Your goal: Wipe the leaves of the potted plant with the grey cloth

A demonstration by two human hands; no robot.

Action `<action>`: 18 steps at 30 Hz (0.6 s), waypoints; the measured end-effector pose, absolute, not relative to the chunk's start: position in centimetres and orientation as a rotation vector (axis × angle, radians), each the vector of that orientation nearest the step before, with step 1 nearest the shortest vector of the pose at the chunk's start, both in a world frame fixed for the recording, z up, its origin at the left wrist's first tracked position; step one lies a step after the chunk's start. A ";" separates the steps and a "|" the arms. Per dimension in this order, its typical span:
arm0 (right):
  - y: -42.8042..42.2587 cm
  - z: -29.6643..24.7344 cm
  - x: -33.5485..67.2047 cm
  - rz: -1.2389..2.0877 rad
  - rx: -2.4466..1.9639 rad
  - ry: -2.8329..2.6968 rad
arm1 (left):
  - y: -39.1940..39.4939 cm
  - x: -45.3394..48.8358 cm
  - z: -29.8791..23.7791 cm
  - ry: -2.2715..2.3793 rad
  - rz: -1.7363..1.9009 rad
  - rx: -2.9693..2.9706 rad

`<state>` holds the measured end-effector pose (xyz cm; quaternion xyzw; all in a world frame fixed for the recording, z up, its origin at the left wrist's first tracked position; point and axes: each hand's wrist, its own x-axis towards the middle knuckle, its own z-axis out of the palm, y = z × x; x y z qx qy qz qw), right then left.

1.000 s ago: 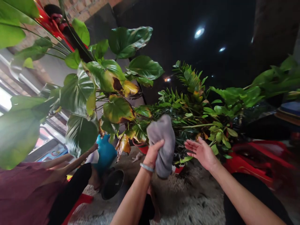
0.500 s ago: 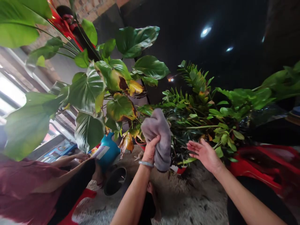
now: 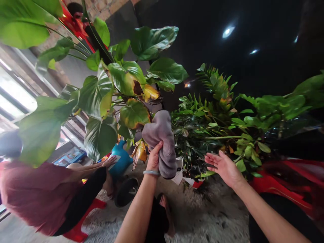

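Bunched up in my left hand is a soft grey cloth, its folds standing above and hanging below my fist. My left thumb presses on its near side; a pale bracelet circles that wrist. My right hand is off to the right with its fingers stretched out and nothing in it. Behind the cloth is a large potted plant with broad leaves, some yellow and brown at the edges. Smaller leafy plants stand just beyond my right hand.
At the left, a person in a dark pink shirt sits on a red stool. Near them are a blue container and a black bucket. A red plastic object stands at right. The floor is rough.
My left hand has moved slightly left and the cloth has turned a little. My right hand stays spread, shifted slightly right. The seated person's hand has moved toward the blue container.
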<state>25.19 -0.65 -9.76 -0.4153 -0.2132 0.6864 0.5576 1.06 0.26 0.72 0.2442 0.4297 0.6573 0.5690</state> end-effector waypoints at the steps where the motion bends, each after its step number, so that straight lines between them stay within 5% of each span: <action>1: -0.7 -9.7 25.2 1.614 -0.992 -0.504 | 0.1 1.3 -0.1 1.055 1.535 0.531; 8: -1.0 -10.0 25.6 1.610 -1.010 -0.500 | -7.2 0.3 -8.6 1.144 1.072 0.522; 18: -0.7 -10.2 24.7 1.588 -1.032 -0.590 | 0.4 -0.4 -0.1 1.073 1.579 0.414</action>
